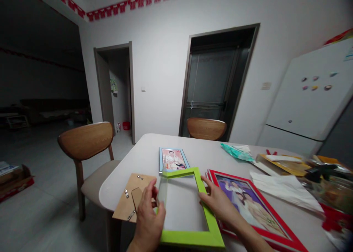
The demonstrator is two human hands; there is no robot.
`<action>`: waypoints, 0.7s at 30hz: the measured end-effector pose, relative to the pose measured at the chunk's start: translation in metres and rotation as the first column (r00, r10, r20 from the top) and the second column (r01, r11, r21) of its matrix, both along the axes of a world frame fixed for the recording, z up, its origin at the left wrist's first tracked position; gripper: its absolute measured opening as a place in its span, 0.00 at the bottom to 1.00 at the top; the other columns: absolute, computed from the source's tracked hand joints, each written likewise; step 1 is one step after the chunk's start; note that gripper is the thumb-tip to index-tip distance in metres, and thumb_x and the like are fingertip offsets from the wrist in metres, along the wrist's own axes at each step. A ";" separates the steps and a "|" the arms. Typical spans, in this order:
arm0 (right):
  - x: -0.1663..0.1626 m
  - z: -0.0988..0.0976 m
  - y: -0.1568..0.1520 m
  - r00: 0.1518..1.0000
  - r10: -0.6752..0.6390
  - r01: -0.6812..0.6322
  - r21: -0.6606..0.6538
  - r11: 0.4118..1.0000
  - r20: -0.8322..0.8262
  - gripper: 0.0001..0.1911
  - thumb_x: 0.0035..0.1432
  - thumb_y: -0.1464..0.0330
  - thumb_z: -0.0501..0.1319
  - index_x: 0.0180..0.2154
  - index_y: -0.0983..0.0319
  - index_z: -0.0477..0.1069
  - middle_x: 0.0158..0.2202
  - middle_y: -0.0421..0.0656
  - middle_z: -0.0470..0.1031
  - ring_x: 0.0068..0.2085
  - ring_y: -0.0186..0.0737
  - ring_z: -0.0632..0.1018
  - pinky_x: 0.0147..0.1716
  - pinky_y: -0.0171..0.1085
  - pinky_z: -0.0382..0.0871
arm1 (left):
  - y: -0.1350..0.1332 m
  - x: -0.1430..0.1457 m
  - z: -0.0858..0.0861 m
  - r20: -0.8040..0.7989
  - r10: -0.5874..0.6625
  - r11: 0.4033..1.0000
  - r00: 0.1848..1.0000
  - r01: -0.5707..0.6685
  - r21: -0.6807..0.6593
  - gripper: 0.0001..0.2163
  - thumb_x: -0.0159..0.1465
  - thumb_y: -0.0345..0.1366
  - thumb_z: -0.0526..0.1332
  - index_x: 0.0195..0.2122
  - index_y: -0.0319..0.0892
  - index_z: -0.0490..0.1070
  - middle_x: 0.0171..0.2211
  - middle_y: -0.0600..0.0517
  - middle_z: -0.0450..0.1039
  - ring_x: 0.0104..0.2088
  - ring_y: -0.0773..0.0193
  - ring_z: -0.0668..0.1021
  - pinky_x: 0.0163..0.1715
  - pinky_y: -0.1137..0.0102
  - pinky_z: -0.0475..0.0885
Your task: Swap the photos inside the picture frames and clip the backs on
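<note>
A lime-green picture frame (pixel 205 208) lies empty on the white table (pixel 149 149) in front of me. My left hand (pixel 149 215) pinches a clear glass pane (pixel 162 193) at the frame's left side. My right hand (pixel 217 202) rests with fingers curled against the frame's right rail. A brown backing board (pixel 129 193) with metal clips and a stand flap lies left of the frame, partly under my left hand. A small blue-framed photo (pixel 172 159) lies just beyond the green frame. A red-framed photo (pixel 253 204) lies to the right.
Two wooden chairs stand by the table, one at the left (pixel 86 141) and one at the far side (pixel 206 128). Papers (pixel 284 187), a teal bag (pixel 237 152) and clutter cover the table's right. A white fridge (pixel 309 101) stands at the right.
</note>
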State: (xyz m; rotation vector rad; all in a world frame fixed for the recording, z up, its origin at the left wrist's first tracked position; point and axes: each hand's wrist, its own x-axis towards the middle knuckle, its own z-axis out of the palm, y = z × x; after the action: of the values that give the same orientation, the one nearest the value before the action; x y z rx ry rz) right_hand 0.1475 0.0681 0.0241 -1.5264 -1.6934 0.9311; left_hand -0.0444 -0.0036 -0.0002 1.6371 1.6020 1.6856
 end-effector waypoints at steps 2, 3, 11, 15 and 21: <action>0.006 -0.012 0.004 0.963 -0.021 -0.007 0.103 0.995 0.268 0.30 0.44 0.71 0.52 0.52 0.70 0.55 0.40 0.52 0.71 0.38 0.42 0.73 0.36 0.36 0.64 | -0.003 -0.019 -0.005 0.110 0.063 0.996 0.992 -0.056 -0.073 0.23 0.52 0.31 0.52 0.51 0.40 0.53 0.46 0.46 0.64 0.45 0.59 0.70 0.40 0.67 0.68; 0.008 -0.017 0.005 0.933 -0.025 -0.028 0.141 0.990 0.360 0.28 0.45 0.72 0.51 0.51 0.71 0.57 0.43 0.54 0.70 0.41 0.44 0.72 0.40 0.37 0.62 | -0.005 -0.028 -0.010 0.136 0.078 0.992 0.988 -0.064 -0.109 0.24 0.52 0.31 0.52 0.52 0.40 0.53 0.48 0.46 0.63 0.46 0.59 0.68 0.44 0.66 0.65; 0.003 -0.045 0.001 0.794 -0.011 -0.126 0.183 0.975 0.608 0.23 0.46 0.75 0.50 0.47 0.72 0.62 0.39 0.55 0.71 0.40 0.44 0.72 0.40 0.36 0.62 | -0.018 -0.059 -0.040 -0.111 0.019 0.943 0.994 -0.055 -0.328 0.22 0.51 0.37 0.54 0.48 0.36 0.60 0.47 0.44 0.65 0.48 0.55 0.68 0.46 0.63 0.62; 0.002 -0.049 0.003 0.786 -0.032 -0.148 0.238 0.960 0.618 0.21 0.47 0.73 0.51 0.45 0.70 0.65 0.40 0.54 0.70 0.41 0.45 0.70 0.42 0.38 0.61 | -0.019 -0.060 -0.035 -0.270 -0.027 0.937 0.962 -0.070 -0.342 0.24 0.52 0.36 0.53 0.50 0.37 0.58 0.47 0.44 0.65 0.48 0.56 0.67 0.48 0.63 0.60; -0.007 -0.050 -0.002 0.884 -0.011 -0.161 0.325 0.932 0.468 0.22 0.48 0.69 0.51 0.45 0.70 0.66 0.46 0.53 0.67 0.47 0.46 0.67 0.48 0.41 0.57 | -0.018 -0.064 -0.040 -0.396 -0.036 0.947 0.918 -0.095 -0.307 0.24 0.53 0.35 0.52 0.51 0.35 0.57 0.51 0.43 0.60 0.52 0.55 0.62 0.51 0.60 0.57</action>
State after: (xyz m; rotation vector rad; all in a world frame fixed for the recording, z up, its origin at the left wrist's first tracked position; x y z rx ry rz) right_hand 0.1403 0.0666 -0.0258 -1.5114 -2.1315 0.2641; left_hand -0.1085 -0.0220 -0.0398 1.8648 1.9696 1.0639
